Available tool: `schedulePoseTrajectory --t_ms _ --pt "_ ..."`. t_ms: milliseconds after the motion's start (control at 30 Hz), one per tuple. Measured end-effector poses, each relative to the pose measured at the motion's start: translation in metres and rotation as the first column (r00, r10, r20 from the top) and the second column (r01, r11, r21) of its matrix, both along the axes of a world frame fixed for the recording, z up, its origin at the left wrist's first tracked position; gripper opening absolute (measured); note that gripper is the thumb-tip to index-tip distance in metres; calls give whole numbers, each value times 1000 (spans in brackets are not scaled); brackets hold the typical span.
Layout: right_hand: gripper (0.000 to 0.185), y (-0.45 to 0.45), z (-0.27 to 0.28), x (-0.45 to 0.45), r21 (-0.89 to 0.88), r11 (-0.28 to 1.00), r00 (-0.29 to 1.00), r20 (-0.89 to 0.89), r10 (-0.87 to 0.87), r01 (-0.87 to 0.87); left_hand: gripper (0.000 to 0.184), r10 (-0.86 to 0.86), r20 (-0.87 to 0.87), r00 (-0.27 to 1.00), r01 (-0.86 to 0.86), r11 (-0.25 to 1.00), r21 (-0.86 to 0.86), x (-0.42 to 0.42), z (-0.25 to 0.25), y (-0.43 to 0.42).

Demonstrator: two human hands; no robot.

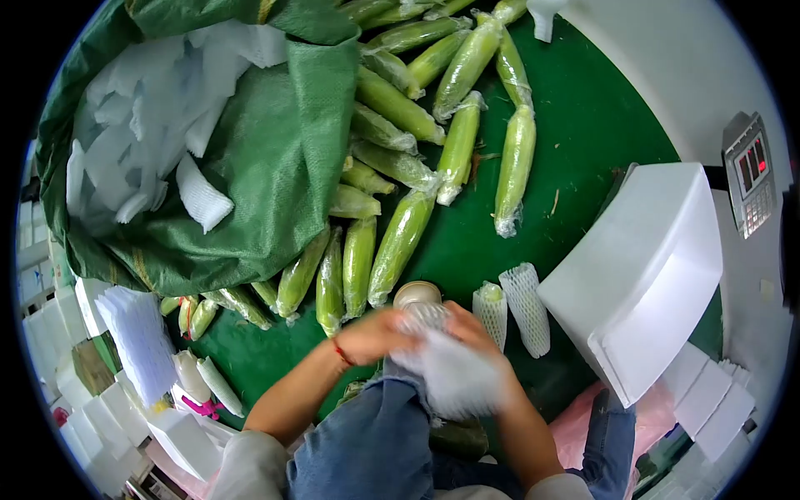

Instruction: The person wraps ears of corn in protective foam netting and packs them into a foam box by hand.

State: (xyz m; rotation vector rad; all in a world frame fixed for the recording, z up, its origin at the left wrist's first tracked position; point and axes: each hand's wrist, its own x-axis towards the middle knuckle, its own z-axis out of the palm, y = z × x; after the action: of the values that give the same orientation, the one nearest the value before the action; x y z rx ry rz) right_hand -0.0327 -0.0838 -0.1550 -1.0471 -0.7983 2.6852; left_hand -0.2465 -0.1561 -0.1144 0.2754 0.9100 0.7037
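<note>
My left hand (pixel 375 335), with a red string at its wrist, and my right hand (pixel 473 327) meet low in front of me. Both are closed around a white foam net sleeve (pixel 458 375), whose lower part is smeared by motion. Whether anything is inside the sleeve, I cannot tell. Just beyond my fingers stands a round beige object (pixel 417 293), partly hidden. Right of my right hand, one ear of corn sits in a foam sleeve (pixel 492 315), beside another foam sleeve (pixel 527 310). Plastic-wrapped ears of corn (pixel 402 243) lie ahead of my hands.
A green woven sack (pixel 279 167) full of white foam sleeves (pixel 154 100) stands at the left. A white foam box (pixel 646 275) is tilted at the right, near a scale display (pixel 752 167). The green surface (pixel 600 108) lies beneath the corn. Stacked foam sheets (pixel 137 342) are at lower left.
</note>
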Motion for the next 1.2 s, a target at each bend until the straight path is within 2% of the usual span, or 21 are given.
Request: schedulePoseTrajectory --t_ms 33,67,133,200,267,300,333,400,500,533,633,667,800,867,933,967,1000,1067,1133,1167,1200 --pt "32 -7 4 -26 -163 978 976 194 -100 133 20 198 -306 931 -244 962 -121 -10 13 17" --pt "35 0 20 -35 136 987 989 111 -98 83 19 309 -444 841 -307 949 78 -22 -22 12" --pt "31 -6 -50 -56 713 675 957 288 -32 -192 39 246 -928 279 253 913 319 -34 -38 24" --pt "35 -20 -106 -87 705 522 856 505 106 -480 55 5 -925 380 191 978 83 -20 -56 27" --pt "48 -4 -47 -101 562 751 825 563 -39 -348 59 172 -728 663 -53 982 184 -23 -81 19" --pt "52 -7 -45 -94 594 753 878 476 -45 -283 55 207 -435 876 -226 974 9 -27 -70 18" --pt "55 -12 -45 -87 625 751 925 376 -49 -214 54 265 -348 899 -278 960 12 -25 -55 16" --pt "57 -5 1 -70 479 878 987 147 -68 -11 54 299 -268 916 -283 954 96 -16 5 13" --pt "55 5 74 -44 446 895 992 106 -71 17 52 196 -570 798 -1 946 324 -5 52 8" --pt "52 6 86 -36 529 847 985 169 -44 -53 46 301 -446 843 -201 945 258 7 61 11" --pt "40 2 73 -40 419 908 940 302 -162 22 36 315 -451 835 -314 946 79 13 38 16" --pt "36 6 65 -46 484 873 910 335 -244 56 31 420 -462 782 -391 906 162 16 26 21" --pt "29 21 16 -66 598 795 795 431 -428 104 21 359 -849 387 -66 929 363 3 -26 45" --pt "25 9 -37 -72 520 766 778 270 -567 378 25 288 -875 388 -81 957 279 0 -90 38" --pt "22 10 -50 -85 440 709 720 178 -670 551 31 386 -802 456 1 901 434 -2 -84 44" --pt "21 12 -47 -79 391 776 775 204 -598 496 34 344 -523 780 -277 939 205 -4 -77 41" --pt "19 11 -56 -74 321 819 848 81 -524 476 38 398 -102 912 -408 905 -121 -5 -54 46" --pt "41 28 -4 -96 478 696 775 50 -631 536 42 380 -226 897 -365 925 106 -10 -25 50" --pt "51 29 31 -59 -256 865 899 35 -437 431 62 449 -528 721 -81 811 579 -23 7 61" --pt "57 29 52 -47 -586 772 939 -54 -340 246 76 452 -708 542 147 779 610 -33 26 65" --pt "65 32 95 -45 -692 696 929 -102 -357 191 92 469 -825 314 366 742 562 -43 39 63"
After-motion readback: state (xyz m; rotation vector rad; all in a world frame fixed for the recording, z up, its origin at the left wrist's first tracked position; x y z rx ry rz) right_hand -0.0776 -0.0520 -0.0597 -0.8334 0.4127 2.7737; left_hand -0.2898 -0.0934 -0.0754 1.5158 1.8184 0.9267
